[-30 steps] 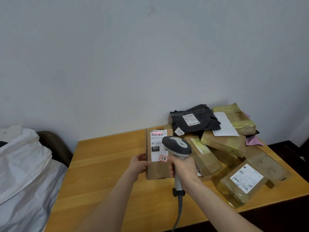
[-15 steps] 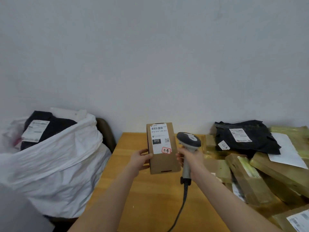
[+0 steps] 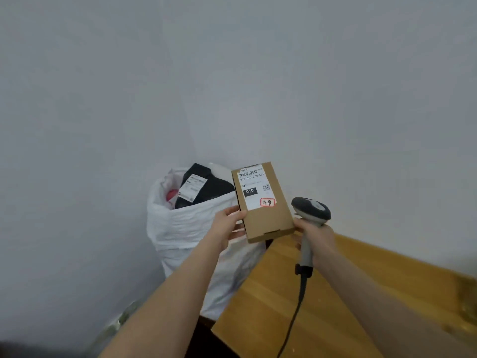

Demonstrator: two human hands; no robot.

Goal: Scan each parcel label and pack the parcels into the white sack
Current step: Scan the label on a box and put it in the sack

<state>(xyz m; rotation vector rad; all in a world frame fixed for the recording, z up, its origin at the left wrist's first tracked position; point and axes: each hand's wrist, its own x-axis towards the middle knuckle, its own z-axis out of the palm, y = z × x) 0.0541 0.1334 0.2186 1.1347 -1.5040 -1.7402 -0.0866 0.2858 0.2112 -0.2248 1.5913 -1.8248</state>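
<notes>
My left hand (image 3: pixel 228 223) grips the left edge of a brown cardboard parcel (image 3: pixel 268 218) with a white label, held in the air over the table's left end. Just right of it my right hand (image 3: pixel 316 237) holds the grey barcode scanner (image 3: pixel 311 209) by its handle, cable hanging down. The white sack (image 3: pixel 185 228) stands on the floor left of the table, its mouth open. Inside it lies a black labelled parcel (image 3: pixel 206 186) and something red (image 3: pixel 171 195).
The wooden table (image 3: pixel 322 306) fills the lower right; its left edge runs beside the sack. A plain grey wall is behind. Something yellowish (image 3: pixel 467 301) shows at the table's far right edge.
The cardboard parcel was lifted off the table and carried left toward the sack. The view swung left, so the parcel pile left the frame. The scanner moved along with it.
</notes>
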